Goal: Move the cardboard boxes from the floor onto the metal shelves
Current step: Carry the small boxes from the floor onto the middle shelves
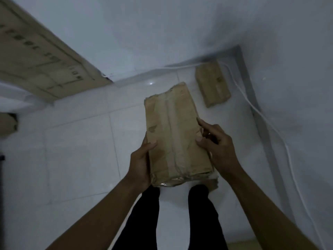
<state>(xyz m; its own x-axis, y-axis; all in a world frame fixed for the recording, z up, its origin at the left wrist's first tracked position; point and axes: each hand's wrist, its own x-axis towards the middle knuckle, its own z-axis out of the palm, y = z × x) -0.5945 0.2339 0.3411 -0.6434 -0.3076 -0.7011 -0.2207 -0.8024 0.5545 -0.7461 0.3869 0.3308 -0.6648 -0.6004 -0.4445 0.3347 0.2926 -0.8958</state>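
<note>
Looking down onto a white tiled floor (77, 150), with dark trouser legs (149, 213) planted at the bottom. At upper left, a large printed carton (41, 56), slanting across the view; leaning or merely skewed by the wide lens, cannot tell. Held over the legs and clear of the tiles, a taped cardboard box (174, 134), long axis pointing away from the body, probably so both palms can clamp the long sides near the close end. Farther off, lying flat on the floor at the foot of the wall (162, 33), a second box (212, 85), well apart from the held one and seemingly next in line. Gripped on one side by the left hand (142, 159): thumb laid over the top face, fingers out of sight down the side or underneath. Gripped on the other by the right hand (216, 147): thumb pressing the top, index finger stretched forward along the edge as if to steady, other fingers curled against the side. Along the wall, a thin white cable (288, 154) trailing over the floor. No metal shelves in view; likely a turn and a carry needed before setting down.
</note>
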